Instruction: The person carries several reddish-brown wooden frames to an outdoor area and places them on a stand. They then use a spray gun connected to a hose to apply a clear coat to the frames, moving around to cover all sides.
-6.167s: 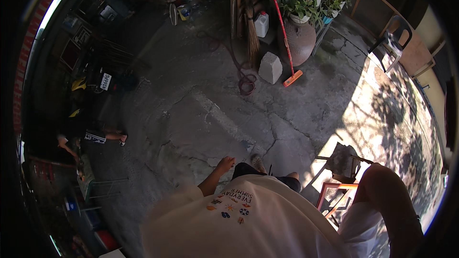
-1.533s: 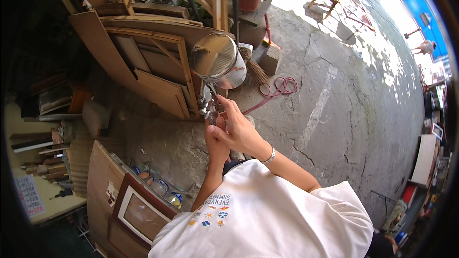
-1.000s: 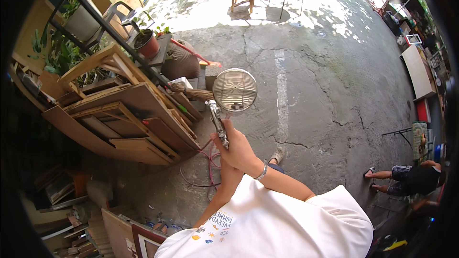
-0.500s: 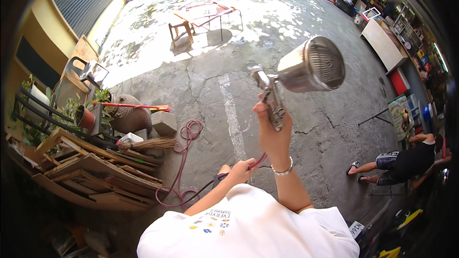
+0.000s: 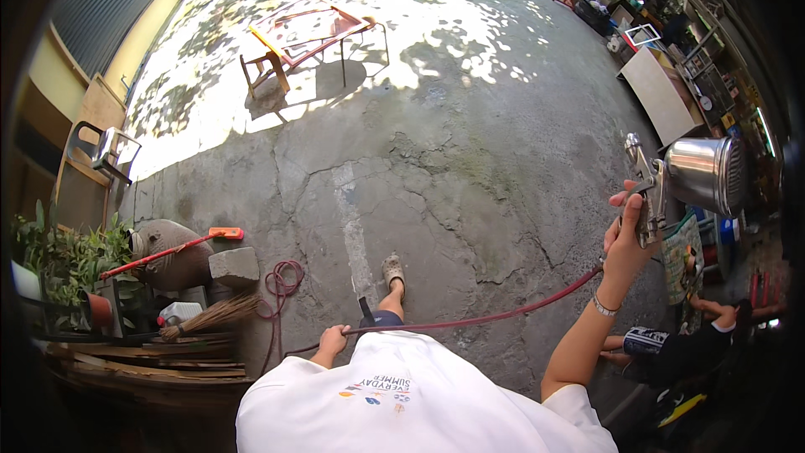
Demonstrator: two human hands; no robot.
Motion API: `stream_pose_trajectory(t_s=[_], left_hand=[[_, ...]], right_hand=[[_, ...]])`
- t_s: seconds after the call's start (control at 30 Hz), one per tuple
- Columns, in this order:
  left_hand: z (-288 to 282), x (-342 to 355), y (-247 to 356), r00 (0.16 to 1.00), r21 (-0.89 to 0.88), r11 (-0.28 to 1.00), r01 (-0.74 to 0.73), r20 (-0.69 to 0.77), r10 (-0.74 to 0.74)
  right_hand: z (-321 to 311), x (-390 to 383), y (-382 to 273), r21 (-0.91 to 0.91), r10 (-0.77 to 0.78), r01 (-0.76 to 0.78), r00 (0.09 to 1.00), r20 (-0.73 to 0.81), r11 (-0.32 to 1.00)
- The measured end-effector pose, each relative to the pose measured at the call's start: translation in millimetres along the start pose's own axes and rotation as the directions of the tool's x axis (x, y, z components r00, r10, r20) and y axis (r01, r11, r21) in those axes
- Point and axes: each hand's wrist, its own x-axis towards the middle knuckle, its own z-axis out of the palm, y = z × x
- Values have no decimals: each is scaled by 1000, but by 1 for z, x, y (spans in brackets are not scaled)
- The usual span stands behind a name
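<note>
The right hand (image 5: 625, 243) still grasps the spray gun (image 5: 683, 176), now swung farther out rightward — the left hand (image 5: 334, 339) grips the hose (image 5: 495, 318), newly stretched between both hands near the waist.

This is an open-air workshop yard on cracked grey concrete paving (image 5: 470, 226). A silver metal spray gun (image 5: 647, 193), a long dark-red hose (image 5: 503, 316), a red rectangular frame (image 5: 334, 42) beside a small brown wooden stool (image 5: 267, 75) and stacked brown wooden boards (image 5: 151, 362) show it. Leafy green plants (image 5: 67, 264) (a homely touch) and a grey ribbed metal shutter (image 5: 113, 4) line one side.
</note>
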Motion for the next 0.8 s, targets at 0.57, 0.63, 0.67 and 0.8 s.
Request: stream_pose_trajectory(t_s=[0.57,0.63,0.67,0.8], left_hand=[[-142,352,356,982,-272,962,-20,-186,-32],[-154,396,397,979,-305,952,32,-184,-92],[-163,412,414,976,-314,947,67,-176,-127],[-183,469,490,946,-344,935,92,-264,-190]], right_hand=[[212,356,275,-64,121,-111,977,174,992],[251,417,312,-14,127,-127,965,228,992],[270,445,328,7,138,-145,955,261,989],[357,553,345,54,51,-73,938,343,996]])
